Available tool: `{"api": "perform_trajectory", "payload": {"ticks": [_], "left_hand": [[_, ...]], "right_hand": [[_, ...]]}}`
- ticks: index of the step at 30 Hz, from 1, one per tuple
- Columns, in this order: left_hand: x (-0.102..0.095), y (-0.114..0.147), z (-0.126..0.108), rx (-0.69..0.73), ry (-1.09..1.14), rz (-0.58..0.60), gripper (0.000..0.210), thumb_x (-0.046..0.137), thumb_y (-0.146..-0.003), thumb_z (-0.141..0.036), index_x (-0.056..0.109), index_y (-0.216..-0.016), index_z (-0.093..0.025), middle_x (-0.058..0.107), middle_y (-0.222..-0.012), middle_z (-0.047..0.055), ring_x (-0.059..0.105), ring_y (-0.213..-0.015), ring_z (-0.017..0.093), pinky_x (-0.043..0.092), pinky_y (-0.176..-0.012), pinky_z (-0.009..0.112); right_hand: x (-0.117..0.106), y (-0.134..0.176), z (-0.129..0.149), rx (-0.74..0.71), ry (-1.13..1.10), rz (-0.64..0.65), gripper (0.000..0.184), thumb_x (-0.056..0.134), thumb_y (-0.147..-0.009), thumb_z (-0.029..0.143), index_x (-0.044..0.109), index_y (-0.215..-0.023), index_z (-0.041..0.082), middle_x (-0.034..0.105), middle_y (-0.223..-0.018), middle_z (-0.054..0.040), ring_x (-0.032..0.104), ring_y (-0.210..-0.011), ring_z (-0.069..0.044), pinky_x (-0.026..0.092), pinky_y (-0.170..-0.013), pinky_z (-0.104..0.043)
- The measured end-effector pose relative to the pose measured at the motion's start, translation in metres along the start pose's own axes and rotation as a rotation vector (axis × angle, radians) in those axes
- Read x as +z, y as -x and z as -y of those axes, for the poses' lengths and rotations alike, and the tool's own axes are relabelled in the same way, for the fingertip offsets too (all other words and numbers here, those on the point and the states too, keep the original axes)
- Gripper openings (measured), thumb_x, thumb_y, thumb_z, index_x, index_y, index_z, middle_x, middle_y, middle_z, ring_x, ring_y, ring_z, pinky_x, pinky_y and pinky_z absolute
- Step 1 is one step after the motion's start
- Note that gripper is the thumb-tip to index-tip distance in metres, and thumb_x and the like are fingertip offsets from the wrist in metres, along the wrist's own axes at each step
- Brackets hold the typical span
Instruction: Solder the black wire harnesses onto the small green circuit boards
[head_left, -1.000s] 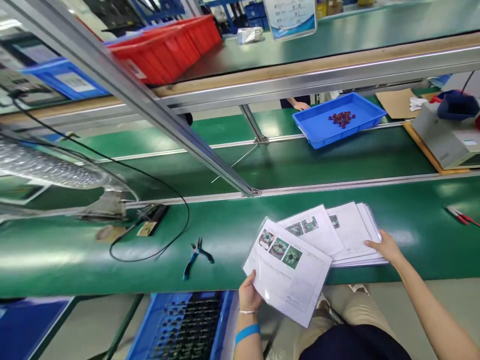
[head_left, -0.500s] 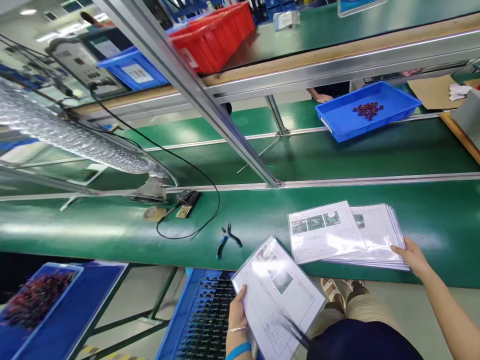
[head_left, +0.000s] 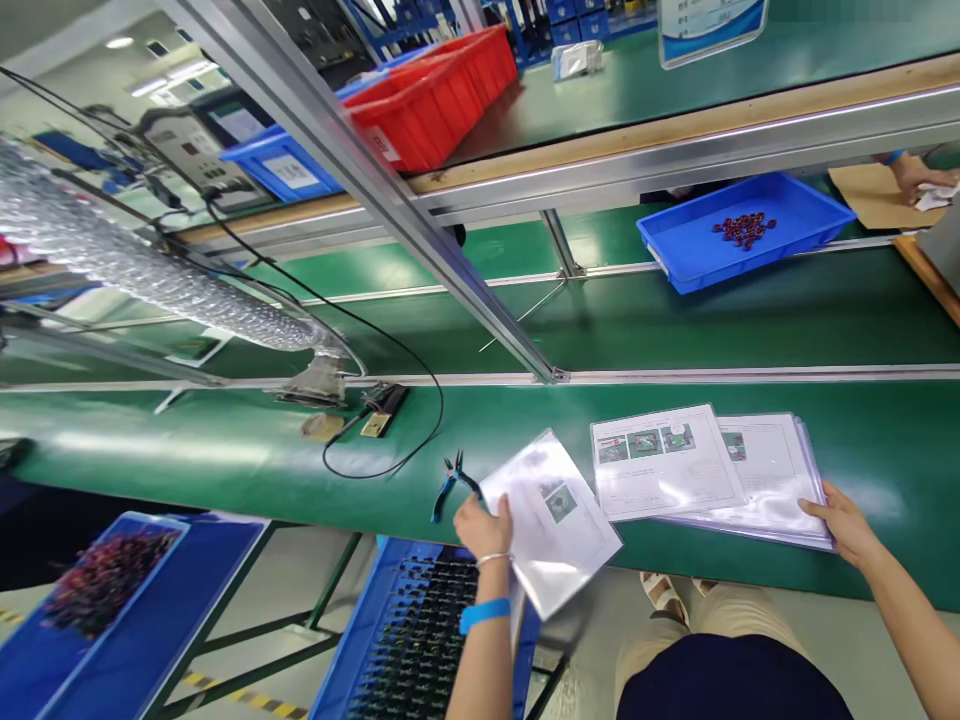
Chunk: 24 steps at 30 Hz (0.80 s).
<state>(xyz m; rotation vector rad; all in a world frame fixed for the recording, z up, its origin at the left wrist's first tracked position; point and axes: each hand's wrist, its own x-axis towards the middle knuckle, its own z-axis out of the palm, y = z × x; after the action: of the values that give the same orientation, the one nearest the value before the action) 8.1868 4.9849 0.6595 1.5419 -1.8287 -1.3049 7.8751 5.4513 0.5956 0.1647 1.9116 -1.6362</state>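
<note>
So the loose laminated sheet (head_left: 562, 550) has come up toward the pliers (head_left: 455, 474) over the last half second, and it now overlaps the front edge of the green bench (head_left: 892, 440), left of the laminated stack (head_left: 769, 480). My left hand (head_left: 484, 525) went with it: mostly curled, closed on the sheet's left edge, knuckles right beside those blue-handled pliers, which lie left of the stack too. My right hand (head_left: 847, 527) has hardly budged: half curled, thumb on top of the stack's right edge, so it's got a light hold there. One skewed page (head_left: 667, 475) covers the stack's left part. Further out, a blue crate (head_left: 360, 620) with rows of dark parts sits lower than the bench, left of the stack. Beyond the stack there's a blue tray (head_left: 690, 260) with a little heap of dark red parts (head_left: 744, 230). Beyond and right of the stack, somebody else's hand (head_left: 909, 178) has turned up over brown cardboard (head_left: 862, 198). Silver ducting (head_left: 187, 275) hangs way left of the stack.
</note>
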Motion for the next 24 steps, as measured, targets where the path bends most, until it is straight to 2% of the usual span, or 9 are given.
{"api": "perform_trajectory", "payload": {"ticks": [3, 5, 6, 8, 9, 11, 14, 17, 24], "left_hand": [[0.083, 0.062, -0.012, 0.22, -0.11, 0.16, 0.069, 0.066, -0.067, -0.043, 0.048, -0.126, -0.012, 0.045, -0.134, 0.02, 0.038, -0.128, 0.034, 0.034, -0.105, 0.05], [0.144, 0.105, -0.014, 0.399, -0.169, 0.376, 0.086, 0.079, -0.05, -0.042, 0.05, -0.128, -0.02, 0.042, -0.141, 0.012, 0.032, -0.133, 0.033, 0.028, -0.11, 0.045], [0.17, 0.122, -0.014, 0.579, -0.324, 0.517, 0.1, 0.08, -0.049, -0.045, 0.039, -0.137, -0.019, 0.03, -0.149, 0.013, 0.021, -0.138, 0.036, 0.022, -0.112, 0.049], [0.208, 0.14, -0.012, 0.704, -0.575, 0.602, 0.112, 0.081, -0.048, -0.038, 0.027, -0.144, -0.016, 0.018, -0.153, 0.014, 0.008, -0.14, 0.04, 0.016, -0.111, 0.056], [0.218, 0.142, -0.011, 0.737, -0.645, 0.62, 0.11, 0.079, -0.051, -0.033, 0.024, -0.145, -0.015, 0.017, -0.153, 0.015, 0.007, -0.139, 0.041, 0.016, -0.11, 0.057], [0.225, 0.133, -0.01, 0.765, -0.674, 0.642, 0.093, 0.07, -0.059, -0.017, 0.03, -0.144, -0.016, 0.03, -0.149, 0.013, 0.02, -0.137, 0.037, 0.022, -0.109, 0.053], [0.217, 0.111, -0.009, 0.856, -0.647, 0.699, 0.075, 0.05, -0.063, -0.001, 0.047, -0.134, -0.022, 0.049, -0.137, 0.005, 0.043, -0.124, 0.026, 0.032, -0.106, 0.044], [0.212, 0.098, -0.011, 0.932, -0.613, 0.711, 0.076, 0.041, -0.06, 0.004, 0.051, -0.13, -0.023, 0.052, -0.135, 0.003, 0.046, -0.118, 0.023, 0.035, -0.103, 0.043], [0.215, 0.086, -0.01, 1.04, -0.553, 0.759, 0.068, 0.045, -0.058, 0.001, 0.061, -0.12, -0.02, 0.058, -0.128, 0.006, 0.052, -0.109, 0.023, 0.044, -0.096, 0.042]], "right_hand": [[0.003, 0.009, 0.004, 0.04, -0.049, -0.02, 0.049, 0.076, -0.059, 0.029, 0.056, -0.103, 0.02, 0.07, -0.094, -0.0104, 0.069, -0.077, -0.023, 0.058, -0.07, -0.035], [0.008, 0.017, 0.008, 0.052, -0.061, -0.045, 0.045, 0.074, -0.066, 0.028, 0.056, -0.106, 0.017, 0.069, -0.095, -0.0094, 0.068, -0.078, -0.02, 0.057, -0.072, -0.035], [0.011, 0.021, 0.011, 0.054, -0.062, -0.053, 0.043, 0.073, -0.07, 0.028, 0.055, -0.108, 0.016, 0.069, -0.095, -0.0086, 0.067, -0.078, -0.018, 0.057, -0.074, -0.035], [0.014, 0.027, 0.017, 0.047, -0.057, -0.063, 0.039, 0.07, -0.077, 0.028, 0.056, -0.11, 0.014, 0.067, -0.096, -0.007, 0.065, -0.079, -0.016, 0.056, -0.074, -0.034], [0.014, 0.029, 0.02, 0.038, -0.054, -0.068, 0.036, 0.068, -0.079, 0.028, 0.056, -0.11, 0.013, 0.066, -0.097, -0.0065, 0.065, -0.079, -0.015, 0.055, -0.074, -0.033], [0.011, 0.031, 0.026, 0.019, -0.056, -0.074, 0.032, 0.063, -0.084, 0.032, 0.058, -0.109, 0.013, 0.065, -0.096, -0.0054, 0.063, -0.078, -0.014, 0.055, -0.072, -0.031], [-0.001, 0.03, 0.028, 0.015, -0.076, -0.067, 0.027, 0.055, -0.09, 0.036, 0.059, -0.102, 0.013, 0.063, -0.089, -0.0035, 0.061, -0.073, -0.011, 0.053, -0.066, -0.027], [-0.017, 0.029, 0.021, 0.015, -0.096, -0.072, 0.023, 0.053, -0.091, 0.033, 0.059, -0.093, 0.011, 0.06, -0.081, -0.001, 0.058, -0.067, -0.009, 0.051, -0.061, -0.024], [-0.071, 0.025, 0.005, -0.02, -0.104, -0.238, 0.022, 0.055, -0.09, 0.032, 0.057, -0.093, 0.011, 0.056, -0.075, 0.0016, 0.052, -0.058, -0.006, 0.047, -0.052, -0.019]]}}
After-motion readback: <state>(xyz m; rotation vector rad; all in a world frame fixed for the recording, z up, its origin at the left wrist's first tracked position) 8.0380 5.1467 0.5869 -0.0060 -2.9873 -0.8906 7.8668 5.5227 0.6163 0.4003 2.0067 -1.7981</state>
